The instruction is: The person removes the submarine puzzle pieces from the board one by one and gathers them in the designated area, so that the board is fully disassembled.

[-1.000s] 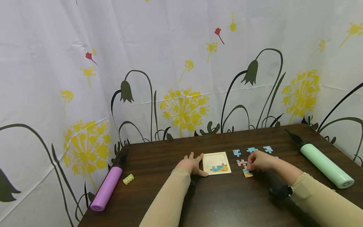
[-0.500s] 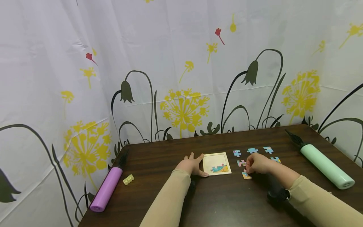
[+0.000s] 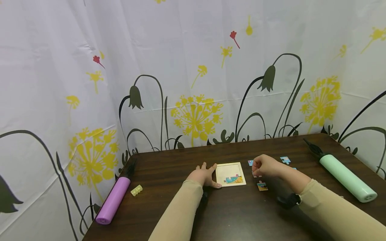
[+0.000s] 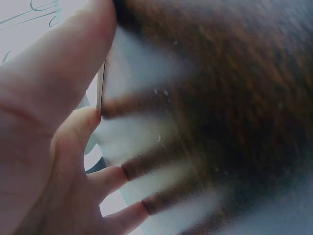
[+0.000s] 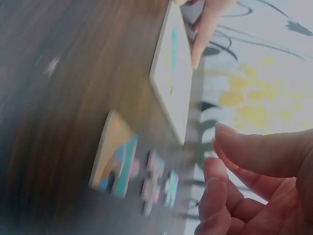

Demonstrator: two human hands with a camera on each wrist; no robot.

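My left hand (image 3: 202,174) is spread at the left edge of a small square puzzle tray (image 3: 227,170), thumb by the near-left corner. In the left wrist view its fingertips (image 4: 112,177) meet the dark tabletop. Joined blue, pink and yellow puzzle pieces (image 3: 233,179) lie along the tray's near-right part. My right hand (image 3: 266,166) is over a pink puzzle piece (image 3: 256,176), mostly covering it. In the right wrist view its thumb and fingers are bent with a gap between, and nothing shows in it. An orange-edged puzzle piece (image 3: 262,186) lies just nearer.
More blue puzzle pieces (image 3: 284,160) lie beyond the right hand, one partly hidden behind it. A mint-green hand pump (image 3: 346,177) stands off to the right. At the left lie a purple hand pump (image 3: 114,201) and a small yellow block (image 3: 136,190).
My right hand has let go of the orange-edged piece, which shifted slightly nearer, and has moved away and left over the pink piece. My left hand has stayed on the tray.
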